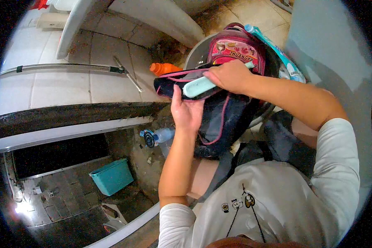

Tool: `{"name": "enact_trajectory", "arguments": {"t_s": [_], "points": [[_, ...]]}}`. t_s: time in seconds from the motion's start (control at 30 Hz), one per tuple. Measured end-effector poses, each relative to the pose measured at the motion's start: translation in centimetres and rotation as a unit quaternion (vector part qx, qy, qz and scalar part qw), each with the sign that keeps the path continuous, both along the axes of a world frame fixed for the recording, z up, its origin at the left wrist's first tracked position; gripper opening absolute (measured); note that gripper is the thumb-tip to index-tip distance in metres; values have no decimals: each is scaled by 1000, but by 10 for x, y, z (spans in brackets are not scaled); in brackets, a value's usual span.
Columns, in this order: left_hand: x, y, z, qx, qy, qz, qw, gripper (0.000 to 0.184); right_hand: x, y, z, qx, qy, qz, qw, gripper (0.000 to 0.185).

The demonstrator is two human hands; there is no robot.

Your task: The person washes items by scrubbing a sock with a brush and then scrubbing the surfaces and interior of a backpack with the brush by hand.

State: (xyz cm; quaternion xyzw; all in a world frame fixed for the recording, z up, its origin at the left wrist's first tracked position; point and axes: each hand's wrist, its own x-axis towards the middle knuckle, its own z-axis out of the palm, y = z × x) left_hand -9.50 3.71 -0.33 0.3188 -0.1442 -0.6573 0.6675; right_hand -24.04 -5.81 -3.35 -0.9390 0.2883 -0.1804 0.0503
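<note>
My right hand [232,77] is closed around the handle of a pale mint scrub brush [199,87]. The brush head lies against the dark, pink-trimmed fabric of a school backpack [220,120]. My left hand [187,112] supports a flap of that fabric from below, thumb up at its edge and fingers partly hidden beneath it. The backpack's pink front with a printed picture and lettering faces up behind my right hand. The bag rests in a round grey basin [191,61], its lower part hidden by the bag.
An orange bottle [166,68] lies left of the basin, and a teal-and-white bottle or packet [283,53] stands right. A clear bottle [164,134] is near my left forearm. Lower left are a ledge [74,134] and a teal bin [112,177]; a metal pole [66,66] crosses the tiles.
</note>
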Motion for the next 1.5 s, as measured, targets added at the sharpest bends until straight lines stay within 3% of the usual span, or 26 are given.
{"name": "enact_trajectory", "arguments": {"t_s": [0.07, 0.1, 0.2, 0.27, 0.4, 0.43, 0.53, 0.6, 0.8, 0.93, 1.0, 1.13, 1.2, 1.27, 1.33, 1.43, 1.5], "points": [[-4, -1, -3, 19, -8, 12, 1000, 47, -6, -19, -19, -43, -20, 28, 998, 19], [-4, -1, -2, 7, 6, 15, 1000, 46, -15, -30, -18, 3, 19, 22, 1000, 22], [3, 0, 4, -7, -2, 37, 999, 46, -18, -29, -26, -9, 73, -20, 997, 21], [2, 0, 4, -2, -15, 30, 999, 45, -6, -5, -9, 51, 16, -14, 998, 21], [1, -2, -5, 37, 7, 25, 999, 46, -13, -27, -23, -26, 4, 43, 999, 21], [4, -1, -2, 20, 7, 22, 1000, 46, -17, -33, -21, 57, 83, -9, 995, 25], [6, 2, 3, 3, 7, 31, 999, 46, -16, -27, -27, 47, 118, -28, 991, 24], [5, -1, -1, -4, 6, 33, 999, 46, -9, -9, -12, 76, 53, 2, 996, 23], [5, 5, 4, -1, 14, 28, 1000, 46, -24, -40, -39, 15, 110, 0, 994, 23], [1, 4, 0, 11, 19, 49, 999, 47, -9, -6, -22, 42, -2, 15, 999, 20], [1, 5, -2, 25, 30, 44, 998, 47, -15, -17, -29, 25, 16, 28, 999, 24], [11, 8, 5, 3, -4, 12, 1000, 46, -39, -48, -26, 36, 202, -66, 976, 23], [17, 8, 10, 12, -19, 22, 1000, 50, -44, -44, -16, 118, 43, -170, 977, 25], [19, 8, 14, 25, -6, 25, 999, 49, -46, -43, -12, 101, 65, -126, 985, 25], [24, 5, 11, 36, 6, 27, 999, 47, -41, -43, -14, 42, -96, -114, 988, 44], [36, 0, -5, 117, -89, 136, 980, 28, -30, -43, -18, 4, -111, -92, 990, 43], [39, 1, -8, 112, -94, 102, 984, 26, -21, -36, -8, 66, -64, -94, 991, 43]]}}
